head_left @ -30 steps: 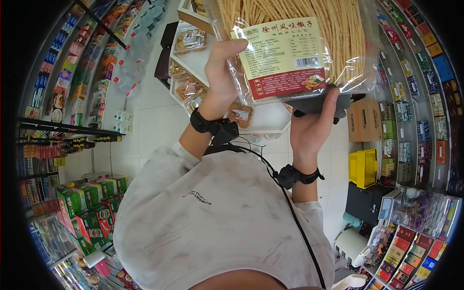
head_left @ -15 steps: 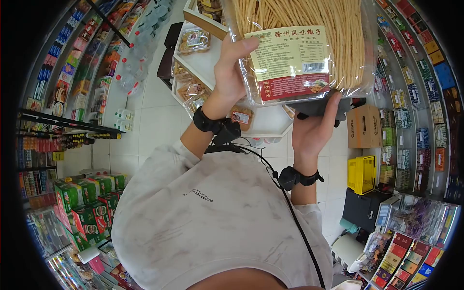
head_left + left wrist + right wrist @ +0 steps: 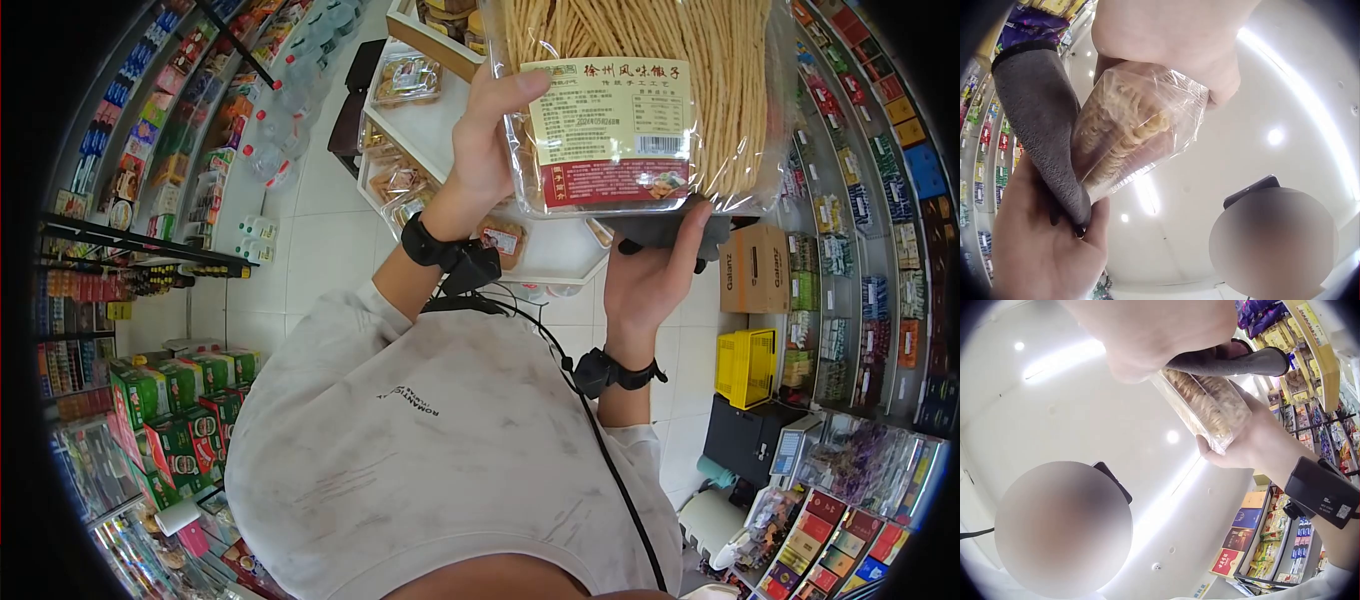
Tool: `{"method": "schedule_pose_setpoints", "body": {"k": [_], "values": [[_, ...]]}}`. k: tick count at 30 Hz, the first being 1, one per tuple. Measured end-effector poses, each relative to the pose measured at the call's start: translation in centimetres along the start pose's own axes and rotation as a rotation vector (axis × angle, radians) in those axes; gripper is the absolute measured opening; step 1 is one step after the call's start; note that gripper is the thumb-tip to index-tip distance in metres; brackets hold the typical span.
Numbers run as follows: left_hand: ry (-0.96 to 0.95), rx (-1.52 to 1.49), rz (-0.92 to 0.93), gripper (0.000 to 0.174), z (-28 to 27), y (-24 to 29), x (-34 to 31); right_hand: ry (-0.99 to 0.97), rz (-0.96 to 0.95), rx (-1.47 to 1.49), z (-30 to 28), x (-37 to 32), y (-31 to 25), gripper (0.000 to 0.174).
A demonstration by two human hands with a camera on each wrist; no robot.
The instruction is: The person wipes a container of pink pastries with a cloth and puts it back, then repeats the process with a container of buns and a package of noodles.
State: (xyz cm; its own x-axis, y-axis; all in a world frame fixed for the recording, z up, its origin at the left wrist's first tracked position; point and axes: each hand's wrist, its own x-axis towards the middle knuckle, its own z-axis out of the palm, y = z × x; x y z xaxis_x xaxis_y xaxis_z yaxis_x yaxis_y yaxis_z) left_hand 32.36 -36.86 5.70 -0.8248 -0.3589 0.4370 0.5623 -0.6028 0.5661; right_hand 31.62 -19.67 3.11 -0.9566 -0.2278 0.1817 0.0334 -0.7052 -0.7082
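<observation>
A clear plastic pack of thin fried dough sticks (image 3: 730,120) is held up at the top of the head view, its yellow and red label (image 3: 610,125) facing me. My left hand (image 3: 482,135) grips its left edge, thumb over the label's upper corner. Below the pack's lower right edge, my right hand (image 3: 645,285) holds a grey piece that looks like a work glove (image 3: 675,230), thumb up along its front. In the left wrist view this grey glove (image 3: 1035,119) has a black-hemmed open end and lies against the pack (image 3: 1129,125).
Behind my hands stands a white display stand (image 3: 560,250) with several clear food boxes (image 3: 405,78). Bottles (image 3: 270,150) line the left floor. A carton (image 3: 755,265) and a yellow basket (image 3: 745,368) sit right. Stocked shelves (image 3: 860,200) rise along both sides.
The pack has shifted slightly right in the head view, and its lower edge lies more level. Both hands moved along with it and keep their hold.
</observation>
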Motion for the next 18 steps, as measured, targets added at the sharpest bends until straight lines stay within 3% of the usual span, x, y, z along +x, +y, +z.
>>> {"method": "schedule_pose_setpoints", "body": {"k": [18], "values": [[-0.013,-0.048,-0.036,0.048,-0.52,-0.27,0.48,0.009,-0.007,-0.01,0.03,0.2,0.31,0.05]]}}
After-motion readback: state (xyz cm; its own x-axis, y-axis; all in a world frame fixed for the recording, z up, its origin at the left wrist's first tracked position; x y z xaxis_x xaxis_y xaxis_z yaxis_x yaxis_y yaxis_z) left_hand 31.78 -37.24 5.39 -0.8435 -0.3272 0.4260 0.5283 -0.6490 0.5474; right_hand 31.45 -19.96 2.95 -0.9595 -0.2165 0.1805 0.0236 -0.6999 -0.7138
